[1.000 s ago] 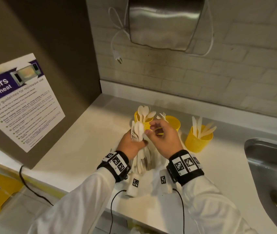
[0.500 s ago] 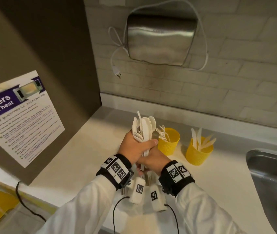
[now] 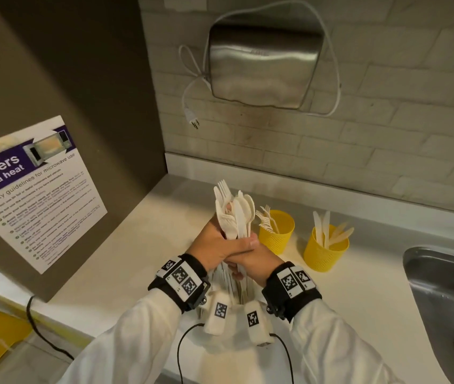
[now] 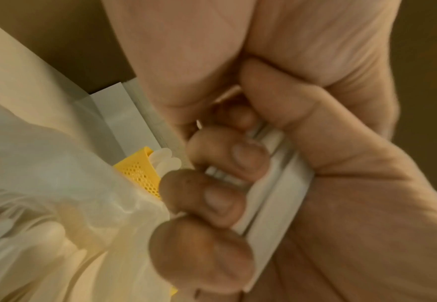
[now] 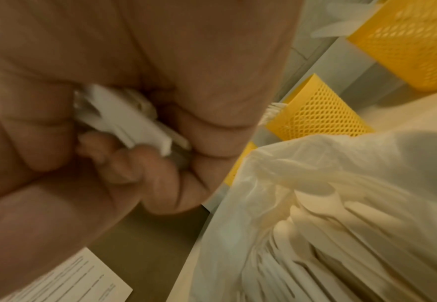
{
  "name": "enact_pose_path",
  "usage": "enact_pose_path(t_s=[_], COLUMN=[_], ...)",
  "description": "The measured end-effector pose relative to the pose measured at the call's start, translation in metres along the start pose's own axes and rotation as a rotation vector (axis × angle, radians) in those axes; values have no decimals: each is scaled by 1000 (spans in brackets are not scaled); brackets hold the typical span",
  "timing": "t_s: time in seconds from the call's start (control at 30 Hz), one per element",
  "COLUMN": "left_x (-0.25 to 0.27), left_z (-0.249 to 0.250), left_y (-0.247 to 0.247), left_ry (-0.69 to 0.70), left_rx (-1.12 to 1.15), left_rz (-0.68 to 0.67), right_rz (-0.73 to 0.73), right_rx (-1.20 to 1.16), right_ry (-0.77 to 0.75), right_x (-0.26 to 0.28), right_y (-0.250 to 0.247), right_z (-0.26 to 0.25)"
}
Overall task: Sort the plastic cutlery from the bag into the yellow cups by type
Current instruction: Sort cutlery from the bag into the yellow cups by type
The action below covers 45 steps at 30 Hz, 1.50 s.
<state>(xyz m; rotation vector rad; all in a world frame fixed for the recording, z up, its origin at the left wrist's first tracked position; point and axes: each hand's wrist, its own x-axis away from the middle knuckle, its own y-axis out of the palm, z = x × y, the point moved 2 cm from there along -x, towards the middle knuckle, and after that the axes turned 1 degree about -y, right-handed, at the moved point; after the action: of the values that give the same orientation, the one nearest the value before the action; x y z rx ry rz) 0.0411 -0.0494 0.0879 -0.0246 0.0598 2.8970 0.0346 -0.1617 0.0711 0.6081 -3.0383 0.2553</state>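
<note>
My left hand [image 3: 220, 245] grips a bundle of white plastic cutlery [image 3: 234, 214] upright, with forks, spoons and knives fanning out above it. Just under it, my right hand [image 3: 256, 263] holds the lower ends of the same handles [image 5: 124, 118]. In the left wrist view my fingers [image 4: 219, 196] curl round the flat handles [image 4: 276, 196]. A translucent bag [image 3: 237, 322] with more cutlery [image 5: 328, 235] lies below the hands. One yellow cup [image 3: 275, 231] holds forks, another [image 3: 325, 250] holds knives. A third cup [image 4: 139, 173] with spoons is hidden behind the bundle in the head view.
The cups stand on a pale counter [image 3: 126, 245] against a tiled wall. A steel sink [image 3: 447, 295] lies at the right. A brown panel with a microwave notice [image 3: 35, 195] bounds the left. A metal wall unit [image 3: 262, 65] with a dangling plug hangs above.
The bundle has risen from the bag. My right hand left the tops of the cutlery and dropped under my left hand onto the handles. The head view tilted up.
</note>
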Motion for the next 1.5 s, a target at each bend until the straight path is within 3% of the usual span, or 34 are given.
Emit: enact_pose_path(t_s=[0.1, 0.2, 0.27, 0.4, 0.57, 0.73, 0.83, 1.0, 1.27, 1.37, 1.5], left_x=[2, 0, 0, -2, -5, 2, 3, -2, -9, -10, -5], left_z=[1, 8, 12, 18, 20, -11, -25, -25, -24, -24, -21], left_y=[2, 4, 3, -2, -1, 7, 12, 27, 45, 46, 56], left_ry=[-5, 10, 37, 52, 79, -74, -123, -74, -100, -114, -146], left_rx=[0, -126, -145, -60, 10, -28, -10, -88, 6, 11, 195], left_rz=[-125, -41, 36, 107, 151, 162, 168, 227, 276, 237, 129], right_rz=[-52, -23, -28, -14, 105, 121, 118, 97, 102, 119, 173], right_rx=[46, -160, -164, -265, -731, -832, -827, -786, -732, -590, -514], right_ry=[-33, -28, -8, 150, 312, 442, 458, 487, 462, 437, 289], right_x=[2, 3, 2, -2, -5, -9, -9, -3, 10, 15, 24], right_y=[-1, -10, -12, -14, -26, -34, -38, -43, -55, -63, -83], right_z=[0, 4, 8, 26, 37, 24, 23, 29, 26, 24, 11])
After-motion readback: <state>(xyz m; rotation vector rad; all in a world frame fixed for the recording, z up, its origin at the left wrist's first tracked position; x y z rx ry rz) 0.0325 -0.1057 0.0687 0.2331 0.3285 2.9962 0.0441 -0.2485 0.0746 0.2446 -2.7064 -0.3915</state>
